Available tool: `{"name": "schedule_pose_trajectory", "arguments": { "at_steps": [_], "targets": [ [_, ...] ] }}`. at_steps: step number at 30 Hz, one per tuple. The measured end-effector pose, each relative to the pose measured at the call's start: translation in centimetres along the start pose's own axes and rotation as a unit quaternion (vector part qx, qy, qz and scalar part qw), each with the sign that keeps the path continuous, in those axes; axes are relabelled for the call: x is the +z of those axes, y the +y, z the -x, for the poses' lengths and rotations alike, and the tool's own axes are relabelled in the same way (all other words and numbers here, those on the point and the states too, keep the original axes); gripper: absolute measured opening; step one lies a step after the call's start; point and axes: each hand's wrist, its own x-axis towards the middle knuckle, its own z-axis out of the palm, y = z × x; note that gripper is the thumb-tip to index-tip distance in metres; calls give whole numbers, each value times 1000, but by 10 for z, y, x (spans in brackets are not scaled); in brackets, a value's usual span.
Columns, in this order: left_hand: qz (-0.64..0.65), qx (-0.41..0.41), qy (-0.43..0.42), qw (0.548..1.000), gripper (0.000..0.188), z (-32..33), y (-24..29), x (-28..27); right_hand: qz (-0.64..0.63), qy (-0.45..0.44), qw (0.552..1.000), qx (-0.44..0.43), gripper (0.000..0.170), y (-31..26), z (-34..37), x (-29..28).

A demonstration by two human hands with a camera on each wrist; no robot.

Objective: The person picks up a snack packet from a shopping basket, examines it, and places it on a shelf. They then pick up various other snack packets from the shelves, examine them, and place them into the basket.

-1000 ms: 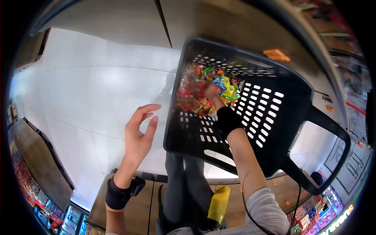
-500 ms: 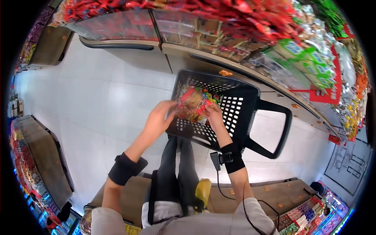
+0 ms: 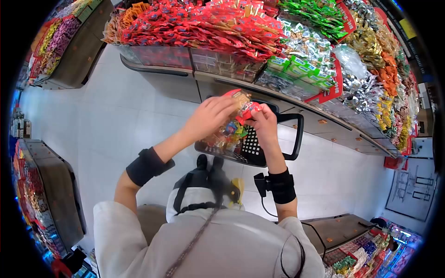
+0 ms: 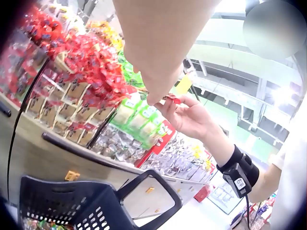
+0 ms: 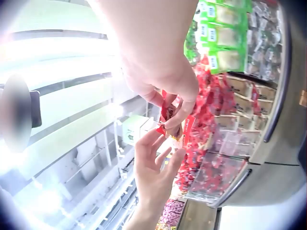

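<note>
My right hand (image 3: 265,125) pinches a red snack packet (image 3: 248,110) with a see-through brown part, held up above the basket. Beside it, my left hand (image 3: 214,116) touches the packet's other end with extended fingers. From the right wrist view, the left hand (image 5: 156,170) has its thumb spread apart and fingertips at the packet's edge, while the right hand (image 5: 163,76) grips the red wrapper (image 5: 167,112). Below them, a black shopping basket (image 3: 259,160) holds several colourful wrapped sweets (image 3: 229,132), partly hidden by the hands.
Candy bins run along the far side, heaped with red packets (image 3: 199,28), green-and-white packs (image 3: 301,69) and silver-wrapped sweets (image 3: 361,95). The basket's handle (image 3: 299,134) sticks out to the right. Another display counter (image 3: 53,190) stands at the left. Pale floor (image 3: 139,120) lies between.
The right hand has come up out of the basket with the red packet, and the left hand has moved over to it. The view has tilted up, bringing the candy bins into sight.
</note>
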Motion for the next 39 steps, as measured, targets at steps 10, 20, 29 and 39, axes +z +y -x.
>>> {"name": "schedule_pose_trajectory", "arguments": {
  "at_steps": [10,20,29,39],
  "targets": [
    [8,90,142,986,36,-33,42,-56,-21,-123,987,-102,5,-83,64,37],
    [603,-320,99,724,19,-38,57,-67,165,-64,956,-235,20,-96,67,27],
    [638,-351,59,683,21,-40,76,-74,97,-119,979,-133,17,-92,71,32],
    [538,-349,96,762,20,-43,69,-68,146,-106,980,-86,8,-82,73,14]
  ]
}}
